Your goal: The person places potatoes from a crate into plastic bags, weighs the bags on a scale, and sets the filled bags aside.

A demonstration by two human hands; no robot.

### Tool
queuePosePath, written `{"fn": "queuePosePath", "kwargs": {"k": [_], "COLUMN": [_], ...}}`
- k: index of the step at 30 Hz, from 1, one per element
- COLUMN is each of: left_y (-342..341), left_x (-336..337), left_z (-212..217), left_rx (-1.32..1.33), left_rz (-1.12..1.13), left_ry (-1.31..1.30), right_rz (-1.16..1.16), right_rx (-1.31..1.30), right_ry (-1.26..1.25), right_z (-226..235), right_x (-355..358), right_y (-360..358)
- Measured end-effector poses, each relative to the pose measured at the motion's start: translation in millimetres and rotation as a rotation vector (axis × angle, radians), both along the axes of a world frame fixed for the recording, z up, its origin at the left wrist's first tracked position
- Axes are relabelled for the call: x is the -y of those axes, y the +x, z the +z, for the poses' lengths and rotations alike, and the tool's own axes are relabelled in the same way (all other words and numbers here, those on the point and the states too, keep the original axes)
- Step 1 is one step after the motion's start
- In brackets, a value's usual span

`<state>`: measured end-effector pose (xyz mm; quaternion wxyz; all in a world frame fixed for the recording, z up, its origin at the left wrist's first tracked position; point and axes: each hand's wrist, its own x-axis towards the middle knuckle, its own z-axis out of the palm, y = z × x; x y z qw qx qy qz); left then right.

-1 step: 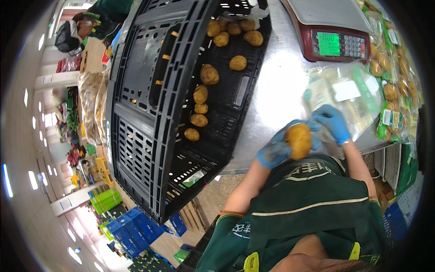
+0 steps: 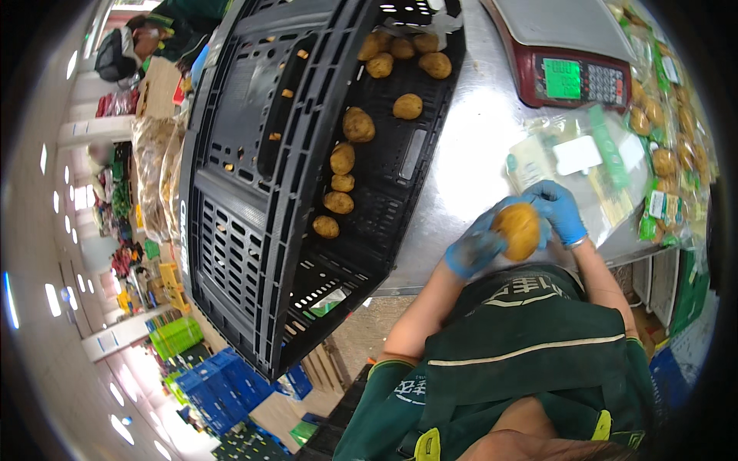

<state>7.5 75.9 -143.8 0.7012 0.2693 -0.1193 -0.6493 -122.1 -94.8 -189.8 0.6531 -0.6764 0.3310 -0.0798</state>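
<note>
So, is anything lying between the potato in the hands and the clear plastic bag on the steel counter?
Nothing visible does. The potato is held by the left hand and the right hand right at the near edge of the clear plastic bag, with no object between them.

The bench (image 2: 461, 154) has one bare strip of steel, running from its near edge up between the crate (image 2: 254, 192) and the bags (image 2: 592, 165); a hand could pass there. On the left, the crate's tall black wall and rim close that side, overhanging the near edge. Inside the crate, the floor is open between loose potatoes (image 2: 358, 124), which lie in a row along the middle and cluster at the far end. At the far edge the scale (image 2: 565, 54) blocks the strip. The right edge is crowded with packed bags (image 2: 669, 161), leaving no gap. Both gloved hands, left (image 2: 477, 246) and right (image 2: 557, 211), with a potato (image 2: 517, 230), fill the near edge.
</note>
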Motion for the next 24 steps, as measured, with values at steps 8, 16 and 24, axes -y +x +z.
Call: {"fn": "queuePosePath", "kwargs": {"k": [8, 16, 24], "left_y": [11.5, 84.2, 200.5], "left_x": [35.0, -30.2, -47.1], "left_z": [-45.5, 30.8, -46.6], "left_rx": [1.245, 1.549, 1.909], "left_rz": [0.009, 0.407, 0.429], "left_ry": [0.591, 0.341, 1.754], "right_rz": [-0.040, -0.073, 0.105], "right_rx": [0.224, 0.104, -0.028], "right_ry": [0.302, 0.296, 0.017], "right_z": [37.5, 77.8, 74.5], "right_x": [-27.4, 3.0, -24.3], "right_y": [37.7, 56.9, 55.8]}}
